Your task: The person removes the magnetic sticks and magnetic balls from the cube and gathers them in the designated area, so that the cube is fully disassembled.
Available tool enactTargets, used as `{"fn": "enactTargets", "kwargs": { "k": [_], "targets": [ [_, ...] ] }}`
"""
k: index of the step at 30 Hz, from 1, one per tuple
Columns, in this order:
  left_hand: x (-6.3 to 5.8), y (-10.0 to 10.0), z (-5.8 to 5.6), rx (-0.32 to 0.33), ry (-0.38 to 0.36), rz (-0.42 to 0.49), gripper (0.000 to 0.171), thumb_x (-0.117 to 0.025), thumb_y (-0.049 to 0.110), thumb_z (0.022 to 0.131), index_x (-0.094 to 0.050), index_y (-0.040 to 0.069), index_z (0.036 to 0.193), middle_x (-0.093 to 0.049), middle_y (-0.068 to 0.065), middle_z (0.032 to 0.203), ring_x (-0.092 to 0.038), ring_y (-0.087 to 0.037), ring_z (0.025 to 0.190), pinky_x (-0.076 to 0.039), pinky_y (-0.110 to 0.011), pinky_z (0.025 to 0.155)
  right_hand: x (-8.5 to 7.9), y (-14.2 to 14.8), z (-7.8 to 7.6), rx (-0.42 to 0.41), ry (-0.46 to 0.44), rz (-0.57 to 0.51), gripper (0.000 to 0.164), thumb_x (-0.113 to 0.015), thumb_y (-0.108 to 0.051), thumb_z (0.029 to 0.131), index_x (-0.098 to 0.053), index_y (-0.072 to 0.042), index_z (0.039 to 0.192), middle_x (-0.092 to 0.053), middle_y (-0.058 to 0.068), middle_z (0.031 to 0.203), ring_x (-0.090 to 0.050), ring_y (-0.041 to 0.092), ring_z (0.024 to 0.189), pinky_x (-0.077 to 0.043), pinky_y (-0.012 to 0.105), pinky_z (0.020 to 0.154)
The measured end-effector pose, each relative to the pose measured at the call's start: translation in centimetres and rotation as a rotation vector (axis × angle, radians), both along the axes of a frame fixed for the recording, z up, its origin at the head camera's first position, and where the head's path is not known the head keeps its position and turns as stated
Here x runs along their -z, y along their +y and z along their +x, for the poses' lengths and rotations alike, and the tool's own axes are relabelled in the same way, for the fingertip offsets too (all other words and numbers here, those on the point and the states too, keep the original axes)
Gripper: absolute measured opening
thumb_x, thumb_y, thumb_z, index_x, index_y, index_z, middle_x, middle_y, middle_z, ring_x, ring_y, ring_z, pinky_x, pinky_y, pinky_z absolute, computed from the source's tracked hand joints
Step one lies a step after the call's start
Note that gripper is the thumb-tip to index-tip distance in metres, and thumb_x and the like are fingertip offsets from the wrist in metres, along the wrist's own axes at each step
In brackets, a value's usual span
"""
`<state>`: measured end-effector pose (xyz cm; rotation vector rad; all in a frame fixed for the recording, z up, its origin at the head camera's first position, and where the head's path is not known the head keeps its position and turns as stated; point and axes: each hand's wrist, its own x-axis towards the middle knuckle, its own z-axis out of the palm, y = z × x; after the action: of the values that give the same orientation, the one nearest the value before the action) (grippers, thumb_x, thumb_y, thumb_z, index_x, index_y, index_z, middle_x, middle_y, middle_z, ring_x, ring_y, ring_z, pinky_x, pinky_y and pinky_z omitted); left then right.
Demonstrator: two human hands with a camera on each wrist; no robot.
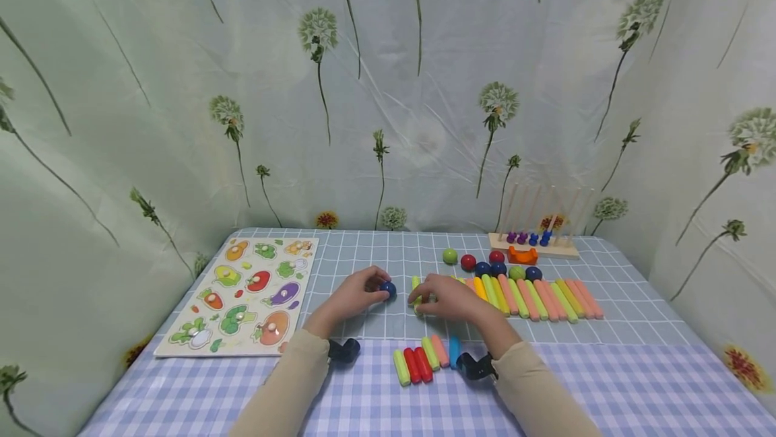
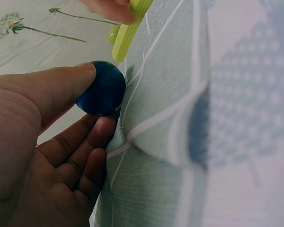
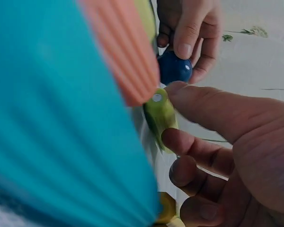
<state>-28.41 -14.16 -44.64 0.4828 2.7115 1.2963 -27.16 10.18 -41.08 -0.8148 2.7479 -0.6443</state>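
My left hand (image 1: 359, 293) pinches a glossy dark blue ball (image 1: 389, 289) between thumb and fingers, low over the grey checked cloth. The left wrist view shows the thumb on the near side of the ball (image 2: 102, 90). To its right, my right hand (image 1: 451, 297) holds a ridged yellow-green stick (image 1: 415, 283). In the right wrist view, the thumb and forefinger are at the sides of this stick (image 3: 160, 113), near its end; the other fingers curl loosely. Part of the stick is hidden behind the fingers in the head view.
A row of coloured sticks (image 1: 545, 300) lies right of my right hand, with several balls (image 1: 482, 269) and an orange piece (image 1: 523, 256) behind. A pegged wooden stand (image 1: 566, 250) is at the back. Loose sticks (image 1: 423, 363) lie in front; a vegetable puzzle board (image 1: 242, 295) lies left.
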Motion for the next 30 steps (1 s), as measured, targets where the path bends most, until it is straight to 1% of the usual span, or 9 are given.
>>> {"fn": "enactTargets", "kwargs": {
  "k": [2,4,7,11,14,16,20,24,30],
  "targets": [
    [-0.1,0.1,0.0,-0.004,-0.001,-0.001,0.027,-0.072,0.021,0.092,-0.064,0.018,0.118,-0.068,-0.002,0.112,-0.064,-0.017,0.104,-0.051,-0.043,0.099,0.2,0.0,0.0,-0.031,0.008,0.023,0.021,-0.074,-0.027,0.090,-0.076,-0.028,0.110,-0.061,-0.007,0.096,-0.055,0.010,0.088,-0.050,0.029,0.080],
    [-0.1,0.1,0.0,-0.005,-0.004,-0.001,0.027,-0.072,0.022,0.092,-0.064,0.019,0.118,-0.068,-0.002,0.112,-0.064,-0.017,0.104,-0.051,-0.043,0.099,0.2,0.1,-0.1,-0.025,0.015,0.043,0.021,-0.076,-0.027,0.089,-0.076,-0.027,0.110,-0.060,-0.007,0.095,-0.054,0.010,0.088,-0.050,0.030,0.080],
    [-0.2,0.1,0.0,-0.006,-0.008,0.004,0.027,-0.072,0.021,0.092,-0.064,0.018,0.118,-0.068,-0.002,0.112,-0.064,-0.017,0.104,-0.051,-0.043,0.099,0.1,0.4,-0.1,0.028,0.015,0.059,0.021,-0.077,-0.027,0.087,-0.077,-0.026,0.108,-0.059,-0.006,0.094,-0.054,0.011,0.086,-0.050,0.030,0.079],
    [-0.1,0.1,0.1,0.005,-0.008,0.001,0.028,-0.072,0.021,0.092,-0.064,0.017,0.119,-0.068,-0.003,0.111,-0.064,-0.017,0.103,-0.052,-0.043,0.098,0.1,0.8,-0.1,0.112,0.007,0.089,0.011,-0.079,-0.026,0.086,-0.076,-0.026,0.097,-0.055,-0.004,0.091,-0.052,0.013,0.083,-0.048,0.028,0.075],
    [0.0,0.0,0.1,0.009,-0.009,-0.002,0.029,-0.072,0.021,0.092,-0.064,0.017,0.119,-0.068,-0.003,0.111,-0.063,-0.017,0.103,-0.052,-0.042,0.097,0.0,1.0,-0.1,0.147,-0.006,0.094,0.007,-0.079,-0.024,0.086,-0.074,-0.025,0.091,-0.055,-0.003,0.089,-0.052,0.013,0.081,-0.049,0.029,0.074],
    [0.0,0.0,0.0,0.011,-0.008,-0.003,0.029,-0.073,0.021,0.092,-0.064,0.017,0.119,-0.068,-0.002,0.111,-0.063,-0.016,0.102,-0.052,-0.042,0.097,0.0,1.1,-0.2,0.158,-0.018,0.084,0.007,-0.079,-0.023,0.086,-0.074,-0.024,0.091,-0.058,-0.004,0.087,-0.053,0.014,0.080,-0.050,0.029,0.075],
    [0.0,0.0,-0.1,0.010,-0.006,0.001,0.029,-0.072,0.022,0.092,-0.064,0.018,0.119,-0.068,-0.001,0.110,-0.063,-0.016,0.102,-0.052,-0.042,0.097,0.0,1.3,-0.3,0.168,-0.045,0.052,0.008,-0.076,-0.025,0.089,-0.075,-0.022,0.096,-0.065,-0.007,0.086,-0.056,0.013,0.078,-0.052,0.029,0.075],
    [-0.1,0.0,0.0,0.013,0.008,-0.017,0.029,-0.073,0.022,0.091,-0.064,0.017,0.119,-0.069,-0.002,0.110,-0.064,-0.017,0.103,-0.051,-0.043,0.097,0.2,1.5,-0.2,0.152,-0.039,0.033,0.009,-0.072,-0.027,0.091,-0.075,-0.022,0.099,-0.065,-0.007,0.085,-0.055,0.013,0.076,-0.051,0.028,0.073],
    [-1.0,0.8,-0.4,0.031,0.013,-0.115,0.028,-0.071,0.017,0.092,-0.064,0.018,0.119,-0.068,-0.004,0.115,-0.064,-0.019,0.105,-0.051,-0.044,0.098,0.7,1.6,0.1,0.148,-0.028,0.014,0.008,-0.072,-0.026,0.091,-0.074,-0.022,0.098,-0.063,-0.007,0.082,-0.055,0.013,0.076,-0.049,0.027,0.072]
  ]
}}
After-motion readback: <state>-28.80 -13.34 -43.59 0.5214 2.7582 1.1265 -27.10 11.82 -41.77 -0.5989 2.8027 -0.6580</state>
